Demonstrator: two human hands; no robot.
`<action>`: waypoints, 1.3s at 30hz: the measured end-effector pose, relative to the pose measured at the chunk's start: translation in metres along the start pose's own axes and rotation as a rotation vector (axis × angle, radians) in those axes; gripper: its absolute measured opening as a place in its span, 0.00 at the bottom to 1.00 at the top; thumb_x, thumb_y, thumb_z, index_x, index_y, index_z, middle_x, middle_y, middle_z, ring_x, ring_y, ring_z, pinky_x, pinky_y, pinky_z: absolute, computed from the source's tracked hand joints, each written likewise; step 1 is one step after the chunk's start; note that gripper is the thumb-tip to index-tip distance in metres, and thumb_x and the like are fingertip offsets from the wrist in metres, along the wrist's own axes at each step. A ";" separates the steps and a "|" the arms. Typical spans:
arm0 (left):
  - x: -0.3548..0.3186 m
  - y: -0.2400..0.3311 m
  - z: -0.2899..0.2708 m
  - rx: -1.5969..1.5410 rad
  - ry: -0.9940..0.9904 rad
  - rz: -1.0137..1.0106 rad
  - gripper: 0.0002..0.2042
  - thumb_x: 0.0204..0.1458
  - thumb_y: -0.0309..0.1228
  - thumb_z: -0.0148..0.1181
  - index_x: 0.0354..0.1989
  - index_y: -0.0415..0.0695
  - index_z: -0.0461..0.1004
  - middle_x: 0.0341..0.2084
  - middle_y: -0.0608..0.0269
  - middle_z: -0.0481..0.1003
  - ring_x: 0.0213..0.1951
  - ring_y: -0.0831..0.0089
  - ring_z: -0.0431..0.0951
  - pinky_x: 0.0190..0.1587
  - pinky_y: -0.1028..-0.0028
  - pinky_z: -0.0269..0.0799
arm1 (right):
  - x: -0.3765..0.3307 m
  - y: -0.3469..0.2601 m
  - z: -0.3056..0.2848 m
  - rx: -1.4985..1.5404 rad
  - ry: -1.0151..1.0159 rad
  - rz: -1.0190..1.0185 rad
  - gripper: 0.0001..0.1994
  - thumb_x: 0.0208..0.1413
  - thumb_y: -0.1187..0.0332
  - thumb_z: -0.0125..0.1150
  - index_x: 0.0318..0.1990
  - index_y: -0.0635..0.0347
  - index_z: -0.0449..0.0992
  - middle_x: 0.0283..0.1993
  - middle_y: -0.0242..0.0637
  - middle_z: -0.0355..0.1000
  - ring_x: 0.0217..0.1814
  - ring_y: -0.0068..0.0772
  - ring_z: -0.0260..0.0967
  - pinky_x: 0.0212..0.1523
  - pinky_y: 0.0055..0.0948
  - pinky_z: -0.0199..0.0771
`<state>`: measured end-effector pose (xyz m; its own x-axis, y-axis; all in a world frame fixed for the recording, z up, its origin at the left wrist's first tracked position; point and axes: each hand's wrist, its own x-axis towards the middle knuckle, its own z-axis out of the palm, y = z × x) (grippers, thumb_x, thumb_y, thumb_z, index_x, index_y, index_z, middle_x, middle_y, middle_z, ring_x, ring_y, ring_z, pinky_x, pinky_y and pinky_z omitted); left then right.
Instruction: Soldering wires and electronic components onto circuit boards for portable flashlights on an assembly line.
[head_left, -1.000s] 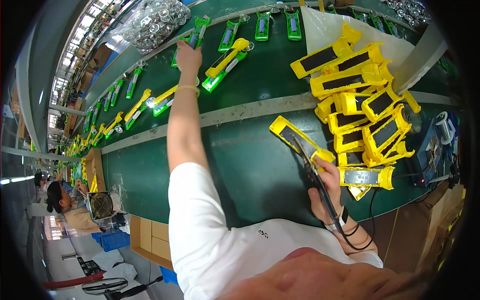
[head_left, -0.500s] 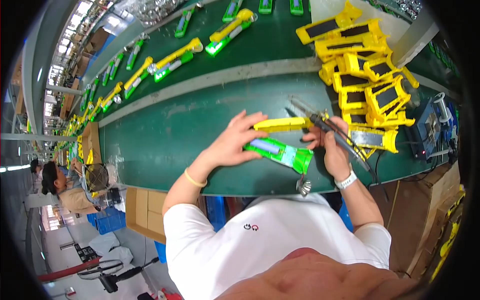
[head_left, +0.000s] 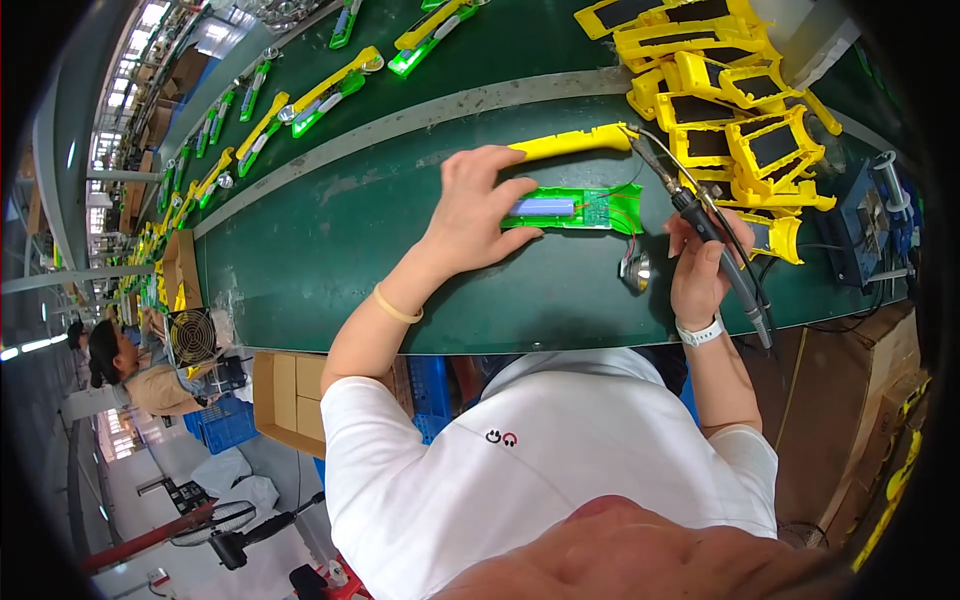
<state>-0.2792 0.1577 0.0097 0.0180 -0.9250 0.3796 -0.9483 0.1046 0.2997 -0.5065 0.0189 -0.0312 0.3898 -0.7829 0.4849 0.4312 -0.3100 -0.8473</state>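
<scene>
Two hands were engaged. The left hand (head_left: 478, 212) pressed flat, fingers spread, on a translucent green plastic housing (head_left: 575, 210). The right hand (head_left: 700, 268) had its grip closed round a black pen-shaped soldering iron (head_left: 712, 240).

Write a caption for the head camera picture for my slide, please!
Left hand steadies a green flashlight body on the green bench while right hand holds a soldering iron.

A green tray (head_left: 575, 210) lies flat on the desk, long side left to right, with a pale blue cylinder inside it. At 12 o'clock from it lies a long yellow shell (head_left: 570, 143). At 3 o'clock, a dark soldering iron (head_left: 700, 215) is tilted, its tip toward the shell's right end.
</scene>
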 end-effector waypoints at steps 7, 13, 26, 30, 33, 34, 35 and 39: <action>0.006 -0.013 0.004 -0.140 -0.155 -0.079 0.23 0.35 0.38 0.69 0.42 0.44 0.72 0.51 0.54 0.65 0.57 0.58 0.61 0.61 0.54 0.48 | 0.002 -0.004 0.000 0.032 0.031 -0.010 0.21 0.59 0.53 0.49 0.48 0.60 0.56 0.35 0.45 0.69 0.28 0.26 0.65 0.26 0.20 0.63; -0.002 -0.008 0.004 -0.016 -0.126 -0.005 0.24 0.37 0.39 0.67 0.43 0.44 0.71 0.57 0.55 0.62 0.62 0.59 0.56 0.62 0.51 0.43 | 0.002 -0.005 -0.003 0.079 0.028 0.032 0.22 0.58 0.53 0.51 0.49 0.60 0.57 0.38 0.44 0.66 0.31 0.29 0.68 0.26 0.20 0.64; -0.055 -0.045 -0.022 -0.547 0.035 -0.319 0.34 0.39 0.31 0.65 0.59 0.44 0.60 0.53 0.55 0.66 0.58 0.57 0.63 0.62 0.63 0.52 | 0.003 -0.008 -0.006 0.170 0.063 0.114 0.20 0.57 0.55 0.51 0.50 0.59 0.59 0.36 0.44 0.68 0.30 0.32 0.68 0.24 0.21 0.63; -0.089 -0.046 -0.030 0.014 -0.053 -0.300 0.29 0.43 0.27 0.59 0.57 0.41 0.63 0.58 0.52 0.61 0.61 0.53 0.57 0.61 0.61 0.53 | 0.002 -0.007 -0.004 0.221 0.046 0.166 0.19 0.58 0.57 0.51 0.49 0.59 0.59 0.35 0.42 0.68 0.29 0.29 0.67 0.23 0.20 0.62; -0.076 -0.012 -0.027 0.154 -0.040 -0.183 0.29 0.42 0.37 0.63 0.55 0.41 0.65 0.57 0.52 0.62 0.60 0.53 0.59 0.59 0.58 0.54 | 0.001 -0.006 -0.008 0.144 -0.039 0.230 0.18 0.57 0.59 0.53 0.48 0.59 0.59 0.35 0.40 0.68 0.28 0.25 0.67 0.22 0.18 0.61; -0.069 -0.004 -0.020 0.175 0.010 -0.144 0.27 0.42 0.37 0.64 0.52 0.40 0.67 0.55 0.52 0.63 0.58 0.54 0.61 0.58 0.59 0.57 | 0.001 -0.006 -0.003 0.139 -0.025 0.215 0.17 0.56 0.63 0.55 0.47 0.60 0.59 0.34 0.37 0.67 0.25 0.22 0.65 0.20 0.16 0.59; -0.061 0.005 -0.012 0.203 0.054 -0.082 0.22 0.42 0.32 0.64 0.48 0.40 0.71 0.52 0.53 0.67 0.54 0.56 0.66 0.53 0.61 0.62 | 0.000 -0.006 -0.003 0.134 -0.025 0.218 0.17 0.56 0.63 0.55 0.47 0.60 0.59 0.34 0.37 0.67 0.25 0.22 0.65 0.20 0.16 0.59; -0.029 0.028 0.010 0.102 0.226 0.036 0.15 0.39 0.26 0.64 0.39 0.42 0.75 0.39 0.59 0.75 0.36 0.64 0.73 0.36 0.69 0.69 | -0.002 -0.008 0.000 0.124 -0.028 0.269 0.14 0.55 0.68 0.57 0.43 0.58 0.58 0.31 0.35 0.65 0.20 0.20 0.61 0.18 0.16 0.59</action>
<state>-0.3095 0.1841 -0.0020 0.0431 -0.8148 0.5782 -0.9766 0.0878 0.1965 -0.5104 0.0227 -0.0253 0.5249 -0.8126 0.2535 0.4050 -0.0235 -0.9140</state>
